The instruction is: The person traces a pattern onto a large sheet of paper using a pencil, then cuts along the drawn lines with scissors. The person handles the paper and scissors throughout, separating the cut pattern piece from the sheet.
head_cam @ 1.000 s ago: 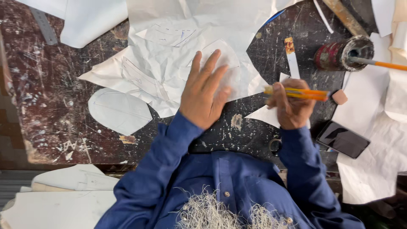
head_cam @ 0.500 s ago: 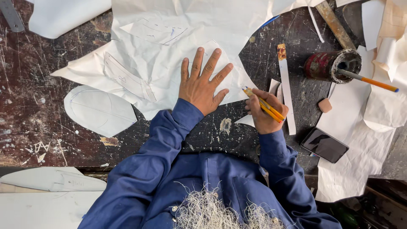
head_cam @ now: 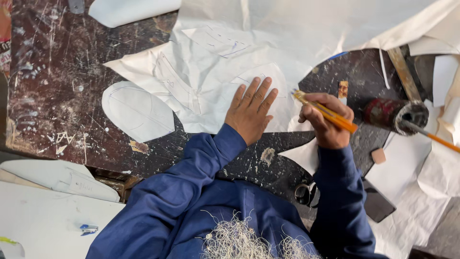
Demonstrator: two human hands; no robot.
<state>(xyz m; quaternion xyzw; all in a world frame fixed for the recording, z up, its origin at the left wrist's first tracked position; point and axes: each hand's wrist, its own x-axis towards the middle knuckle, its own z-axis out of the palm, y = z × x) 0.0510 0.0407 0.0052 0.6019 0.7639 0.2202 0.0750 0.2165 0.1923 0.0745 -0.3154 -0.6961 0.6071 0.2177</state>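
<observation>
Left hand (head_cam: 250, 112) fingers lie spread, pressed flat on the white fabric sheet (head_cam: 249, 52) near its lower edge. Right hand (head_cam: 327, 120) fingers pinch an orange pencil (head_cam: 326, 112), tip at the sheet's right edge. Dark worktable (head_cam: 57, 86) lies bare to the left.

Matt, creased off-white cloth (head_cam: 211, 72), scarred dark table (head_cam: 57, 96) flecked with pale paint, glossy orange pencil (head_cam: 326, 112), smooth pale oval cutout (head_cam: 136, 112) at nine o'clock, rusty cylindrical tin (head_cam: 393, 112), soft blue cloth sleeve (head_cam: 191, 168)
</observation>
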